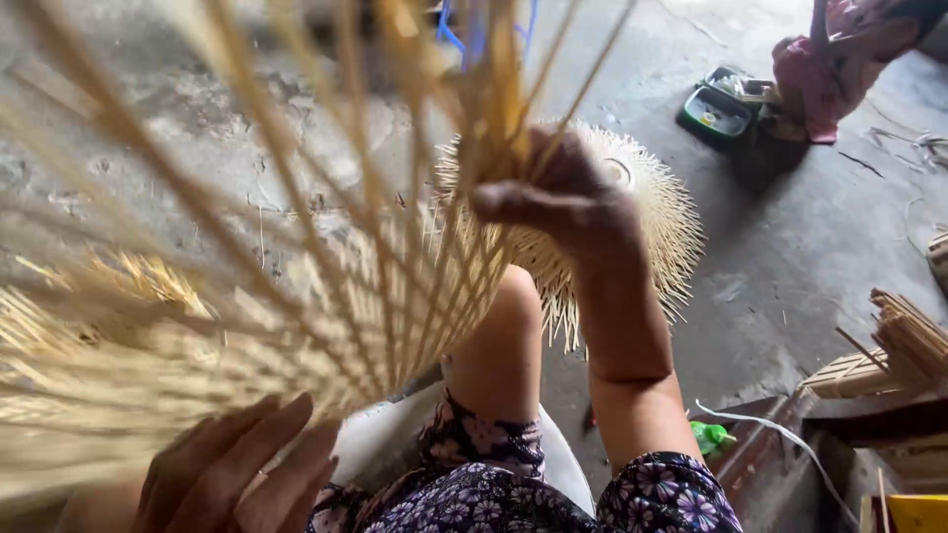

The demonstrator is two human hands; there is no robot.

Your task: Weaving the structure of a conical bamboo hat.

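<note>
My right hand [563,202] is raised in the middle of the view, its fingers closed around a bunch of thin pale bamboo strips [395,266]. The strips fan out toward the camera and to the left, blurred by closeness. My left hand [242,474] lies at the bottom left with its fingers spread flat against the underside of the woven fan of strips. Behind my right hand, on the concrete floor, rests a round woven bamboo piece [662,207] with many strip ends bristling from its rim. My bare knee [504,336] sits below the strips.
A green open box [716,111] stands on the floor at the upper right, next to another person in pink clothing [839,59]. Bundles of cut bamboo sticks [904,345] lie at the right edge. A small green object [711,434] lies near my right elbow.
</note>
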